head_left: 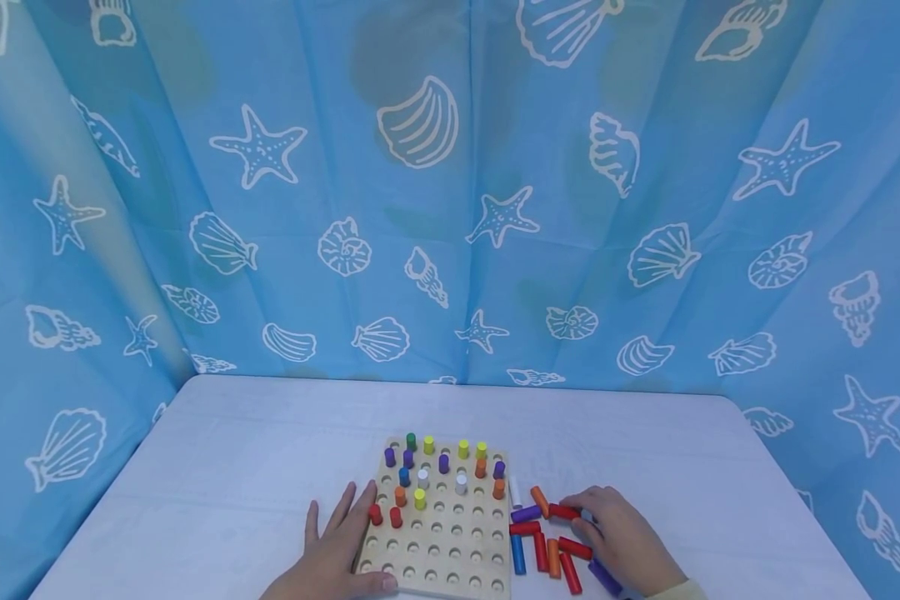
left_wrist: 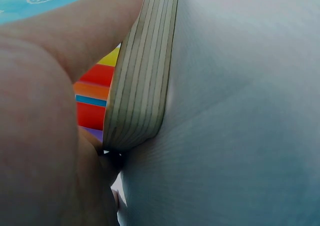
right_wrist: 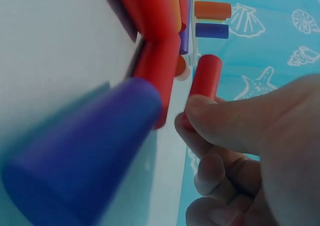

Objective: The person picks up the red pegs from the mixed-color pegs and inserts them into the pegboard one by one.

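Observation:
A square wooden pegboard (head_left: 444, 542) lies on the table, with colored pegs standing in its back rows and left side. My left hand (head_left: 328, 557) rests against the board's left edge, fingers spread and thumb over the front left corner. In the left wrist view the layered side of the board (left_wrist: 142, 71) shows beside that hand. My right hand (right_wrist: 280, 131) pinches a red peg (right_wrist: 207, 76) between thumb and finger. In the head view this hand is right of the board, among loose pegs. A purple peg (right_wrist: 85, 146) lies close below it.
Several loose pegs lie right of the board, among them a blue peg (head_left: 518, 555), an orange peg (head_left: 553, 558) and a white peg (head_left: 515, 493). The white table (head_left: 270, 450) reaches back to a blue curtain (head_left: 420, 208) with shell prints.

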Action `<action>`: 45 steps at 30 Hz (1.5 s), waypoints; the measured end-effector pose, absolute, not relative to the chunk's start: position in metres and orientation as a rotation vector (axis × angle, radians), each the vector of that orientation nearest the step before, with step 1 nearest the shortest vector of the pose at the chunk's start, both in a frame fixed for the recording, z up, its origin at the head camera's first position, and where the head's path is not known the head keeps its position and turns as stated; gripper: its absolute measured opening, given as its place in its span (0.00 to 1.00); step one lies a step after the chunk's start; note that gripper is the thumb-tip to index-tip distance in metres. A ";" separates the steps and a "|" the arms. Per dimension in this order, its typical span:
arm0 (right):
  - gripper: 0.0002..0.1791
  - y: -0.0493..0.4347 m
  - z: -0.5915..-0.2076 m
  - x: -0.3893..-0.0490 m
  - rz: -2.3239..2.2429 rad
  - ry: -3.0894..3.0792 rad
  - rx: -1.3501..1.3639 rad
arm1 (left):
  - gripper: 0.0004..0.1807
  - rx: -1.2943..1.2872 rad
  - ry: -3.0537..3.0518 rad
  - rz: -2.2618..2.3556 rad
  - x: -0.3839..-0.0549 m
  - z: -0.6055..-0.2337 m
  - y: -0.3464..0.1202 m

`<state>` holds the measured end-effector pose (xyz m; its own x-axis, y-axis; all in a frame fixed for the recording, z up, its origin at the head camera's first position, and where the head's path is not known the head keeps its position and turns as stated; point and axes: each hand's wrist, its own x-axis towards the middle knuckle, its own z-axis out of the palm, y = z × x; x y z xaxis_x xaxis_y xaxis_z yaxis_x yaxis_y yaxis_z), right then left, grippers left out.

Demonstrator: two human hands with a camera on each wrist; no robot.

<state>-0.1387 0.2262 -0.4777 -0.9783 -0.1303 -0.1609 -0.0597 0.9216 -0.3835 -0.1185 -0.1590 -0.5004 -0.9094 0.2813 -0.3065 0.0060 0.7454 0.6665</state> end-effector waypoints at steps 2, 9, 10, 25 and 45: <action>0.14 0.225 -0.478 -0.139 -0.582 2.905 -0.143 | 0.70 0.223 2.553 0.978 -0.118 -0.500 -0.159; 0.12 0.218 -0.476 -0.138 -0.649 2.920 -0.099 | 0.70 0.248 2.535 1.021 -0.118 -0.501 -0.160; 0.13 0.217 -0.476 -0.138 -0.656 2.918 -0.090 | 0.70 0.252 2.531 1.030 -0.118 -0.501 -0.161; 0.18 0.200 -0.475 -0.139 -0.767 2.929 -0.016 | 0.71 0.227 2.534 0.977 -0.120 -0.501 -0.160; 0.25 0.180 -0.473 -0.135 -0.883 2.947 -0.151 | 0.71 0.192 2.568 0.926 -0.120 -0.500 -0.159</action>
<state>-0.1347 0.1801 -0.4733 -0.9933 -0.1111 -0.0304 -0.0761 0.8310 -0.5511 -0.1204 -0.1590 -0.5003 -0.9096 0.2598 -0.3241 -0.0068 0.7708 0.6370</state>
